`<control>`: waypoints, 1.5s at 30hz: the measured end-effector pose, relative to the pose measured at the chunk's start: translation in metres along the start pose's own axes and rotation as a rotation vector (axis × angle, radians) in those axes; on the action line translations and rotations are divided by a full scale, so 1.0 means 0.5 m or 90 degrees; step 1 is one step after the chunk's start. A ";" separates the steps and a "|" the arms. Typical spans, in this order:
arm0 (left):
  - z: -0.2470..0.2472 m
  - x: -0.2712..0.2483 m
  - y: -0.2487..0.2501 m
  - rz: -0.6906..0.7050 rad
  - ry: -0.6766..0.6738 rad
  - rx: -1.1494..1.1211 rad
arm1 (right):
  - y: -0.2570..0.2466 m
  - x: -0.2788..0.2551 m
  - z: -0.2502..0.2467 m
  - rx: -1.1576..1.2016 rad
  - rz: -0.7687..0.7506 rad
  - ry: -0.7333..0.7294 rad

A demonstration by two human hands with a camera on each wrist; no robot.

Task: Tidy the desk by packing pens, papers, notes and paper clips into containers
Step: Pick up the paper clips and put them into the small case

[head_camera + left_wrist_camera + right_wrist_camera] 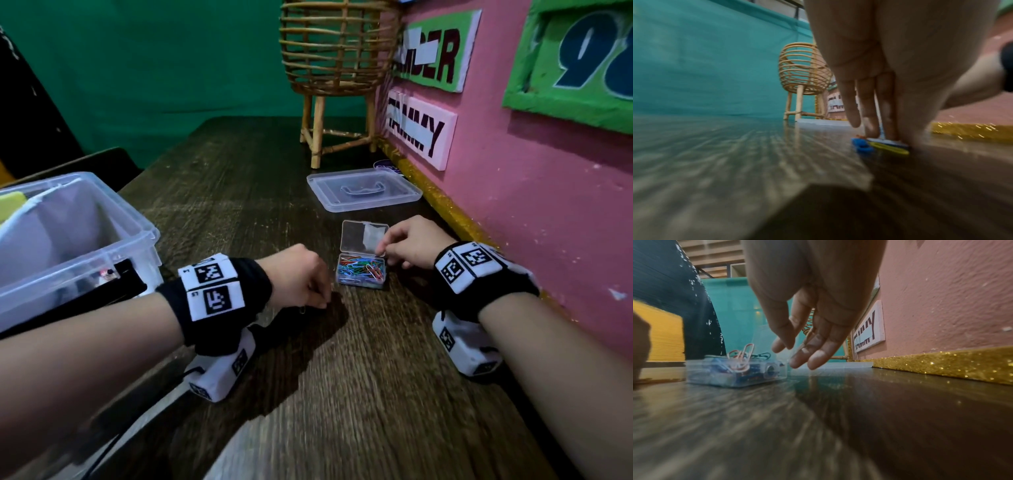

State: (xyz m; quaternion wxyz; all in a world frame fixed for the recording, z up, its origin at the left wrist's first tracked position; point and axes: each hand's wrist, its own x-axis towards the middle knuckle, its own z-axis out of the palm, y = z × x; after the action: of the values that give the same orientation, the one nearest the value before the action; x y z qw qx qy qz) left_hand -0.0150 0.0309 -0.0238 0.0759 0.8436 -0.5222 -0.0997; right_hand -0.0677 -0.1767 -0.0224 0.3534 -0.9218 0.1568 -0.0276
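A small clear box (361,272) full of coloured paper clips sits on the dark wooden desk, its hinged lid (363,236) standing open. My left hand (320,301) is just left of the box, fingertips down on the desk. In the left wrist view this left hand (885,134) pinches loose clips against the wood, among them a blue clip (861,145) and a yellow clip (890,148). My right hand (385,248) hovers at the box's right edge beside the lid. Its fingers (812,353) hang loosely and hold nothing next to the clip box (735,369).
A large clear bin (113,219) with papers and a yellow note stands at the left. Its flat lid (363,190) lies behind the clip box. A rattan basket stand (339,68) is at the back, and a pink wall (548,205) with a gold strip (445,205) runs along the right.
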 end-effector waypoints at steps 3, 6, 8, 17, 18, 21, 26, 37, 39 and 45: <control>-0.009 -0.011 -0.016 -0.049 0.045 0.010 | 0.001 0.002 -0.001 -0.005 0.003 -0.006; -0.009 -0.020 -0.021 -0.095 -0.003 0.020 | 0.000 0.003 -0.001 -0.003 0.004 -0.010; -0.007 -0.020 -0.019 -0.118 -0.053 0.025 | -0.001 0.001 -0.002 -0.001 0.003 -0.009; -0.008 0.013 -0.009 -0.133 -0.011 -0.077 | -0.019 -0.015 -0.001 -0.005 -0.024 -0.109; -0.008 0.014 -0.011 -0.139 -0.011 -0.096 | -0.020 -0.016 0.000 -0.012 -0.021 -0.122; -0.006 0.015 -0.014 -0.132 -0.003 -0.097 | -0.023 -0.021 -0.002 -0.052 -0.033 -0.149; 0.000 0.016 -0.011 -0.117 -0.041 -0.046 | -0.023 -0.023 -0.005 -0.034 -0.050 -0.147; -0.018 0.060 0.024 -0.006 0.208 -0.078 | -0.019 -0.015 -0.006 -0.009 -0.101 -0.128; -0.019 0.074 0.031 -0.022 0.185 -0.084 | -0.018 -0.014 -0.006 0.005 -0.101 -0.115; -0.019 0.074 0.032 -0.035 0.142 -0.048 | -0.018 -0.012 -0.004 -0.047 -0.090 -0.091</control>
State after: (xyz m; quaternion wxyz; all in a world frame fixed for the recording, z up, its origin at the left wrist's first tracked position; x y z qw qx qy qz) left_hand -0.0106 -0.0094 -0.0143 0.1622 0.8599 -0.4833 -0.0267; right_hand -0.0712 -0.1696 -0.0146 0.3267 -0.9426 0.0667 0.0189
